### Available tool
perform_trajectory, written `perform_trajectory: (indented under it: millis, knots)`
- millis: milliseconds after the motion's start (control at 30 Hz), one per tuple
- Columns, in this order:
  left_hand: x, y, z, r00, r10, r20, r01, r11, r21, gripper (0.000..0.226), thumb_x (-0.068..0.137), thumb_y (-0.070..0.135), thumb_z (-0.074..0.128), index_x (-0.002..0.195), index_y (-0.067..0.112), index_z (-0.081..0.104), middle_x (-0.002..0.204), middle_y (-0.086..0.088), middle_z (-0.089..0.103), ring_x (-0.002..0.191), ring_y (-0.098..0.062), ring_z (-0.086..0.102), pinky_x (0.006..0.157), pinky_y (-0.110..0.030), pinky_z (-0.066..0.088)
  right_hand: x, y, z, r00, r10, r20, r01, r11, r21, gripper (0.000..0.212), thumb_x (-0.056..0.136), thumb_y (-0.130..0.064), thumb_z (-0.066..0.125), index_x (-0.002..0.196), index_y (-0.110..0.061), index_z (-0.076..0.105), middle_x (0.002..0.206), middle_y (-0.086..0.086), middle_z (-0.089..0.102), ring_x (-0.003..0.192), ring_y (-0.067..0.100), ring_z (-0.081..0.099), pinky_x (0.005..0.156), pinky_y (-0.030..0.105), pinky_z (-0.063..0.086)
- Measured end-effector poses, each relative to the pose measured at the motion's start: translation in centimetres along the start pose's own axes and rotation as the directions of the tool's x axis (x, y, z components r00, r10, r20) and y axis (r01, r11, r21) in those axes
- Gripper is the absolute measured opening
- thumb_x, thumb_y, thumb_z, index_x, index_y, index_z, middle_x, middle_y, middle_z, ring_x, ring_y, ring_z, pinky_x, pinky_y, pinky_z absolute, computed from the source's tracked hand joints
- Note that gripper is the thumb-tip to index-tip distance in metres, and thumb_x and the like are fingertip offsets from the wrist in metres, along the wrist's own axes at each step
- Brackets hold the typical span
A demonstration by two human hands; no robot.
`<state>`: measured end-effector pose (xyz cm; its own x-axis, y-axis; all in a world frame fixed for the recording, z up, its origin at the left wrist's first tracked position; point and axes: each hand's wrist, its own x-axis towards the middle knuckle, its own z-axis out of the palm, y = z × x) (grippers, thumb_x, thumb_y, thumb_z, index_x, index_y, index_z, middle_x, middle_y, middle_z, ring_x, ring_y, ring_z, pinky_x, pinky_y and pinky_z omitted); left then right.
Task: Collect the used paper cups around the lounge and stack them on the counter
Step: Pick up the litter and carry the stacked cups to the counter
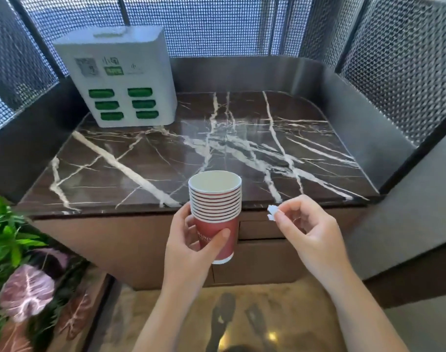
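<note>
A person's left hand (pixel 191 246) holds a nested stack of red paper cups (pixel 215 214) upright in the air at the near edge of a dark marble counter (pixel 166 158). The right hand (pixel 309 232) pinches a small white scrap (pixel 272 212) just right of the stack. A white charging station (pixel 123 77) stands far left; leafy plants (pixel 16 250) fill the near left.

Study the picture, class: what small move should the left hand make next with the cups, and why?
Probably lift the stack forward and set it upright on the counter. The left hand holds the nested cups in front of the counter's near edge, not yet resting on it, and the marble just ahead looks bare. The right hand is busy pinching a white scrap.
</note>
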<state>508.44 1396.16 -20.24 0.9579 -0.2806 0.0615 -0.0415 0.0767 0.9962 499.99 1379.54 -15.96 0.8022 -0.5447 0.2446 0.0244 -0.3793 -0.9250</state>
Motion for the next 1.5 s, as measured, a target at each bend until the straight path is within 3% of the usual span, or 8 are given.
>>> perform_trajectory:
  millis: [100, 333, 467, 700, 967, 1100, 1333, 1500]
  knots:
    - [3.4, -0.8, 0.3, 1.0, -0.024, 0.008, 0.024, 0.999, -0.022, 0.067, 0.05, 0.036, 0.08, 0.112, 0.037, 0.054, 0.099, 0.012, 0.069, 0.085, -0.005, 0.066, 0.067, -0.015, 0.05, 2.8, 1.2, 0.8, 1.0, 0.025, -0.003, -0.025, 1.0, -0.019, 0.016, 0.08, -0.016, 0.067, 0.068, -0.025, 0.06, 0.071, 0.003, 0.06, 0.062, 0.013, 0.052, 0.058, 0.012, 0.04]
    - [13.1, -1.3, 0.8, 0.996, -0.04, 0.079, 0.041, 0.999, -0.018, 0.065, 0.052, 0.036, 0.084, 0.106, 0.053, 0.052, 0.099, 0.022, 0.066, 0.091, 0.001, 0.063, 0.069, -0.011, 0.049, 10.6, 2.8, 3.6, 0.995, 0.08, -0.064, -0.083, 0.996, -0.046, 0.008, 0.075, -0.03, 0.064, 0.069, -0.026, 0.061, 0.064, -0.007, 0.058, 0.057, 0.009, 0.05, 0.055, 0.014, 0.039]
    - [19.5, -1.2, 0.8, 0.994, -0.018, 0.104, 0.021, 0.999, -0.026, 0.064, 0.058, 0.029, 0.08, 0.114, 0.04, 0.051, 0.1, 0.014, 0.067, 0.091, -0.002, 0.064, 0.07, -0.014, 0.051, 15.9, 3.0, 5.6, 0.992, 0.072, -0.102, -0.081, 0.992, -0.095, 0.017, 0.082, -0.017, 0.066, 0.071, -0.027, 0.06, 0.064, -0.007, 0.057, 0.058, 0.01, 0.051, 0.057, 0.018, 0.039]
    - [27.0, -2.3, 1.3, 0.986, -0.016, 0.166, 0.017, 1.0, -0.005, 0.064, 0.067, 0.016, 0.08, 0.116, 0.042, 0.048, 0.111, 0.012, 0.062, 0.095, 0.001, 0.061, 0.069, -0.009, 0.05, 20.8, 3.3, 7.8, 0.986, 0.065, -0.151, -0.085, 0.988, -0.132, 0.008, 0.082, -0.017, 0.065, 0.077, -0.021, 0.06, 0.074, 0.004, 0.059, 0.068, 0.017, 0.054, 0.064, 0.029, 0.045]
    - [31.2, -4.3, 2.6, 0.989, -0.033, 0.144, 0.034, 0.999, -0.008, 0.064, 0.071, 0.009, 0.077, 0.107, 0.052, 0.047, 0.115, 0.02, 0.058, 0.101, 0.004, 0.058, 0.083, -0.021, 0.051, 24.9, 4.8, 8.5, 0.986, 0.084, -0.144, -0.107, 0.981, -0.16, 0.012, 0.081, -0.014, 0.064, 0.074, -0.023, 0.06, 0.068, -0.007, 0.058, 0.062, 0.004, 0.051, 0.058, 0.01, 0.04]
    - [33.0, -4.5, 3.8, 0.994, -0.014, 0.106, 0.012, 1.0, 0.013, 0.065, 0.072, 0.008, 0.076, 0.108, 0.052, 0.044, 0.114, 0.028, 0.053, 0.101, 0.014, 0.053, 0.08, -0.008, 0.047, 27.5, 5.7, 8.5, 0.992, 0.098, -0.083, -0.11, 0.982, -0.151, 0.01, 0.082, -0.015, 0.064, 0.076, -0.021, 0.06, 0.07, -0.003, 0.059, 0.063, 0.005, 0.051, 0.058, 0.011, 0.04]
    - [37.0, -5.4, 6.7, 0.998, -0.01, 0.059, 0.01, 1.0, -0.001, 0.066, 0.075, 0.006, 0.074, 0.109, 0.053, 0.042, 0.114, 0.033, 0.048, 0.1, 0.022, 0.049, 0.076, -0.001, 0.043, 33.1, 7.9, 8.1, 0.997, 0.071, -0.034, -0.074, 0.993, -0.093, 0.011, 0.082, -0.013, 0.063, 0.075, -0.021, 0.06, 0.069, -0.003, 0.058, 0.062, 0.003, 0.05, 0.059, 0.01, 0.04]
    - [40.1, -6.7, 8.4, 1.0, -0.02, 0.014, 0.02, 1.0, 0.012, 0.066, 0.075, 0.01, 0.074, 0.11, 0.056, 0.042, 0.115, 0.033, 0.051, 0.104, 0.016, 0.05, 0.079, -0.002, 0.044, 37.3, 9.8, 8.4, 0.999, 0.053, 0.008, -0.052, 0.993, -0.104, 0.013, 0.083, -0.016, 0.064, 0.074, -0.025, 0.059, 0.068, -0.008, 0.057, 0.064, 0.002, 0.051, 0.059, 0.008, 0.038]
